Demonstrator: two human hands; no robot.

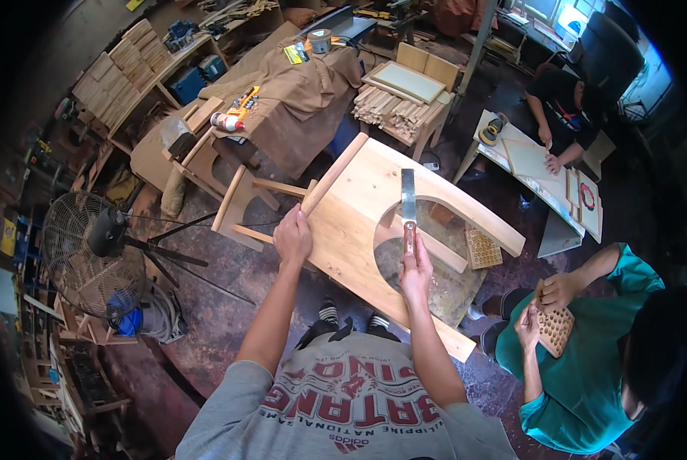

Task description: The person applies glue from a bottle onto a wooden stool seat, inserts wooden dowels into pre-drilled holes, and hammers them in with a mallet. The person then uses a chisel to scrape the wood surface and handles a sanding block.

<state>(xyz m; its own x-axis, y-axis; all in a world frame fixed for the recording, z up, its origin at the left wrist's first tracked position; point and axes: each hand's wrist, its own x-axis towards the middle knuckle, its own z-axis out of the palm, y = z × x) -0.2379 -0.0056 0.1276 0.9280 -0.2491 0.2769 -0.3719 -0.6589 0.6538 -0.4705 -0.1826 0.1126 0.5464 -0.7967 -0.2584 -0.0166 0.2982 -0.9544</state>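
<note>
In front of me lies a pale wooden furniture panel (343, 207) with a large curved cut-out at its right end and a rounded rail (336, 175) along its left edge. My left hand (293, 234) is closed round the near end of that rail. In my right hand (415, 274), above the panel's near arm, is a putty knife (409, 201). Its flat metal blade points away from me, and my fingers wrap its brown handle. Small wood-coloured bits are scattered on the panel's face.
A pedestal fan (90, 245) stands at the left. Cloth covers a bench (282, 115) behind the panel, near stacked wood strips (393, 111). At the right, a person in green (589, 360) holds a perforated wooden block (556, 331); another works at a table (539, 184).
</note>
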